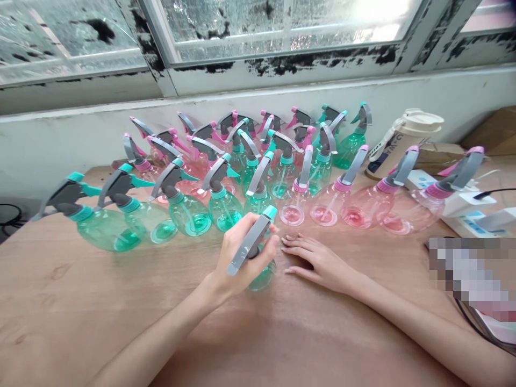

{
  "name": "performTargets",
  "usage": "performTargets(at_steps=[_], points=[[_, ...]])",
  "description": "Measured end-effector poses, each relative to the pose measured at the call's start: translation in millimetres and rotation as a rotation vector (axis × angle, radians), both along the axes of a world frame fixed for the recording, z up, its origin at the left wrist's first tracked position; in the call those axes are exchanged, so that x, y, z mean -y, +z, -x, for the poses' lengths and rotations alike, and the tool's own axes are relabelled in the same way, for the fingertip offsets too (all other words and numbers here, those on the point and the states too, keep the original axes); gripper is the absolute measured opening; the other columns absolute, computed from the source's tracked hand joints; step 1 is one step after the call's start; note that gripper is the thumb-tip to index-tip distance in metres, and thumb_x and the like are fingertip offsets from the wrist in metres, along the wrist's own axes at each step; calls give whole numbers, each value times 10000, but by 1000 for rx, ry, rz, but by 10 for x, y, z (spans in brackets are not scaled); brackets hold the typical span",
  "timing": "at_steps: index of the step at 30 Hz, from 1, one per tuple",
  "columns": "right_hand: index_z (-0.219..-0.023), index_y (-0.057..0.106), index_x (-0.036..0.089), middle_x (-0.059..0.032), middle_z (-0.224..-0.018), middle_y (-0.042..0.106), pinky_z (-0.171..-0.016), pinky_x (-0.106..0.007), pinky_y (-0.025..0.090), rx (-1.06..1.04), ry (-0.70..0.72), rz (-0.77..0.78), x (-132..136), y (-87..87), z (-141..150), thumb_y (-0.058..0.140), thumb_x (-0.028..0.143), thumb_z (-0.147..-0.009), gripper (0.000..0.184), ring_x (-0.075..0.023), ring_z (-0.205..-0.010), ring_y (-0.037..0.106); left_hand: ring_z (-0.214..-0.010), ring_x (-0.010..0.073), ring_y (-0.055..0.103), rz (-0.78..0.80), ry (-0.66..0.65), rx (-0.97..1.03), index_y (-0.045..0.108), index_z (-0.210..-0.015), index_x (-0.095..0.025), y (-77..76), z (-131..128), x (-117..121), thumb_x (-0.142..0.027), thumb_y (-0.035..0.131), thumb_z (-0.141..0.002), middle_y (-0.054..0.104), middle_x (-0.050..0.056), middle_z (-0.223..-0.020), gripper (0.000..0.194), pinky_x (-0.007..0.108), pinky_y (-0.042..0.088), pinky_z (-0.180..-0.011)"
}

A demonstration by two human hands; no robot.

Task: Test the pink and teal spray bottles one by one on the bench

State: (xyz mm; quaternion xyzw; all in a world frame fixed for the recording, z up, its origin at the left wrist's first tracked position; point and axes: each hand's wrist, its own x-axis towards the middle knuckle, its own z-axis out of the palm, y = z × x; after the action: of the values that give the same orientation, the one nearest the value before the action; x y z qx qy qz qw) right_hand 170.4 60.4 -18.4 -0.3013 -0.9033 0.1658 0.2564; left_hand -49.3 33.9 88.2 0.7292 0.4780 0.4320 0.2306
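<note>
My left hand (pixel 237 252) is wrapped round the neck of a green spray bottle (pixel 263 278) in front of me. Its grey and teal spray head sticks up between my fingers, and part of the bottle is hidden by the hand. Just to the right, my right hand (pixel 318 260) lies palm down on the wooden table (pixel 121 312), fingers stretched out and holding nothing. Beyond both hands stands a front row of spray bottles, with green ones (pixel 189 215) on the left and pink ones (pixel 328 204) on the right.
More pink and green spray bottles (pixel 350 145) crowd behind the front row, near the wall. At the back right stand a beige lidded cup (pixel 403 142), a cardboard box (pixel 494 131) and white power strips (pixel 470 201) with plugs. A blurred-out object (pixel 475 279) lies at the right edge.
</note>
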Motion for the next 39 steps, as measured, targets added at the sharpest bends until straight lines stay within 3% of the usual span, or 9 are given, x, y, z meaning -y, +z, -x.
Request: performTargets(at_steps=[4,8,12,15,20,25,32,36,39], points=[[-1307,569,205,-144,-1378,601,-1117,-530,412,9,-6,2,4,-3,-1,605,382,-928,420,-290,-1321,523,-542,101,490,-18,-13,21,584,-1147,-196,-53,34,17,-281,589,-851,625,7,-815,308,259,470,-598],[-1312,566,220,-133,-1362,615,-1121,-529,409,-1,1,6,7,10,4,606,377,-929,417,-284,-1318,527,-510,84,468,-61,-18,41,493,-1169,-215,-111,44,44,-245,589,-823,655,16,-901,360,254,460,-579],[-1296,576,210,-128,-1350,626,-1129,-509,410,-3,10,4,9,14,3,591,381,-937,398,-273,-1318,528,-530,84,497,-77,61,51,506,-1113,-209,-186,25,82,-209,560,-852,634,-11,-808,267,262,488,-633],[-1295,579,203,-133,-1382,600,-1128,-519,409,17,1,-1,15,1,-2,581,385,-941,398,-282,-1325,520,-630,114,595,-34,151,54,549,-1070,-196,-252,37,134,-245,595,-865,666,15,-858,217,272,515,-679],[-1297,588,200,-130,-1401,585,-1109,-529,431,70,-19,10,27,-42,-18,558,391,-949,398,-290,-1316,529,-925,205,693,73,99,53,647,-1012,-201,-312,264,326,-348,608,-894,728,67,-1024,192,323,546,-848],[-1304,590,234,-103,-1395,595,-1104,-535,437,80,-49,9,15,-131,-64,564,415,-939,409,-300,-1314,530,-985,231,700,145,266,53,657,-1102,-212,-224,747,703,-399,602,-891,736,64,-1083,287,340,562,-874],[-1281,610,264,-68,-1377,614,-1078,-541,467,92,-111,13,59,-266,-93,542,463,-936,404,-316,-1292,550,-1206,309,611,167,839,-62,681,-1042,-247,-104,1878,1222,-560,611,-818,685,39,-1273,391,457,457,-1056],[-1272,612,239,-82,-1374,615,-1071,-599,449,76,-178,-46,136,-370,-78,492,510,-942,444,-345,-1279,556,-1115,319,655,55,1072,-59,705,-991,-213,-144,2629,1276,-512,651,-797,743,63,-1121,361,485,460,-1041],[-1259,623,242,-79,-1359,626,-1022,-636,478,87,-236,-77,173,-452,-91,451,557,-937,482,-375,-1278,550,-1057,282,679,-26,1119,-37,689,-1055,-188,-191,3007,1122,-472,631,-836,747,61,-1075,363,420,506,-978]])
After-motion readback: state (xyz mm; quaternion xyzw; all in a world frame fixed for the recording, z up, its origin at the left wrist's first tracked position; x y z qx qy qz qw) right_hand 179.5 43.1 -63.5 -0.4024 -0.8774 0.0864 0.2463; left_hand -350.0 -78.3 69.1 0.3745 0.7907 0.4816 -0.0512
